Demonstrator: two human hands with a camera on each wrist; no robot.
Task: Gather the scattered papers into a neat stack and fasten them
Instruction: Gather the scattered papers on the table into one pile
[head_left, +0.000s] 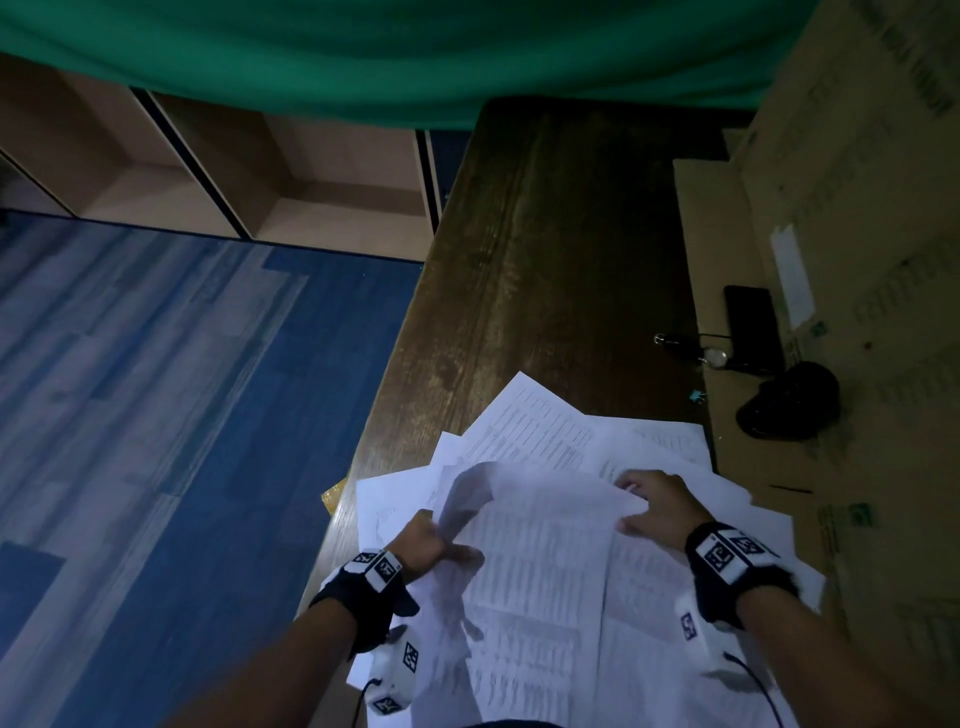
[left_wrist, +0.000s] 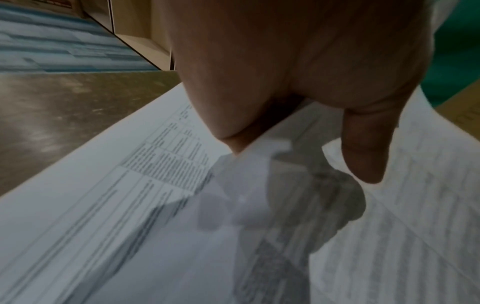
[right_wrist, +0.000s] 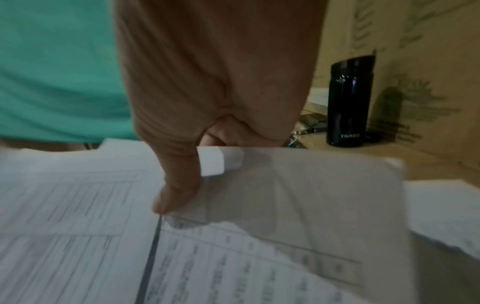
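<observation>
Several printed white papers (head_left: 540, 561) lie fanned and overlapping at the near end of a dark wooden table (head_left: 545, 270). My left hand (head_left: 431, 540) pinches the left edge of the top sheet (left_wrist: 249, 164), which curls upward. My right hand (head_left: 652, 501) pinches the right edge of a sheet (right_wrist: 298, 185), thumb on top and fingers under it. More sheets (head_left: 524, 415) stick out behind at odd angles. A black binder clip (head_left: 675, 340) lies on the table further back on the right, and a small teal clip (head_left: 695, 396) sits nearer.
Cardboard boxes (head_left: 857, 260) line the table's right side, carrying a black phone (head_left: 753, 327) and a black flask (right_wrist: 348, 102). The table's left edge drops to a blue floor (head_left: 156, 389). Open shelves (head_left: 234, 176) and a green curtain (head_left: 415, 57) stand behind.
</observation>
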